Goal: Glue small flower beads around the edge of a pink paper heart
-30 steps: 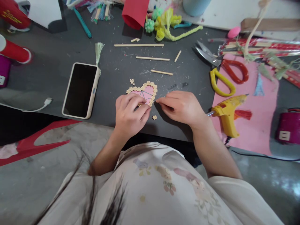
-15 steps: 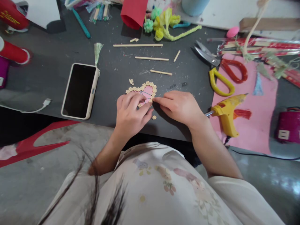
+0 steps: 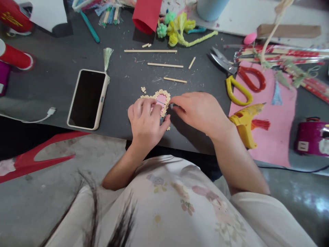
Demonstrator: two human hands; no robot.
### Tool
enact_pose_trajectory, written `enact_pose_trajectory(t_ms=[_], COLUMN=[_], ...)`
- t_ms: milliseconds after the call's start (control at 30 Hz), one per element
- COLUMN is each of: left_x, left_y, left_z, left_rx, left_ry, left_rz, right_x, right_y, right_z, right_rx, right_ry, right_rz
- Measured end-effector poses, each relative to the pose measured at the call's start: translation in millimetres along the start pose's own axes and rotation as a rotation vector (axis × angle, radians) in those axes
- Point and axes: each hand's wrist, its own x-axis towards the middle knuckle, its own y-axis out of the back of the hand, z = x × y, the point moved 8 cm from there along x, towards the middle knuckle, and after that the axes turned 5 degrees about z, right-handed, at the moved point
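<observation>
A pink heart-shaped piece (image 3: 160,100), with blue lines across it and small cream flower-like clusters along its rim, lies near the table's front edge. Curled over its left and lower part, my left hand (image 3: 146,120) holds it down and hides much of it. At the right rim my right hand (image 3: 197,111) pinches thumb against forefinger. Something tiny and greyish shows at those fingertips, too small to name. One loose cluster (image 3: 143,90) sits just above the heart, and another (image 3: 168,128) lies below, partly hidden by my left thumb.
Thin wooden sticks (image 3: 166,65) lie beyond the heart. A phone (image 3: 87,99) is at left. To the right are scissors (image 3: 232,70) and a yellow glue gun (image 3: 245,125) on pink paper (image 3: 277,137). Yellow yarn pieces (image 3: 180,31) and a red paper tube (image 3: 146,17) stand behind.
My right hand has lifted slightly and its fingertips now pinch at the heart's right rim. My left thumb has spread away from the forefinger. The view has shifted a little.
</observation>
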Motion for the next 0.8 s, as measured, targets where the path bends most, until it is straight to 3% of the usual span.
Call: enact_pose_trajectory(t_ms=[167,400,800], left_x=[1,0,1], left_y=[-5.8,-9.1,-10.2], left_z=[2,1,1], left_rx=[0.010,0.006,0.021], left_ry=[0.061,0.121,0.147], left_rz=[-0.013,0.000,0.030], right_x=[15,17,20], right_y=[-10,-14,-22], right_z=[3,8,5], right_rx=[0.107,0.243,0.290], right_ry=[0.074,0.097,0.128], right_rz=[-0.044,-0.012,-0.062])
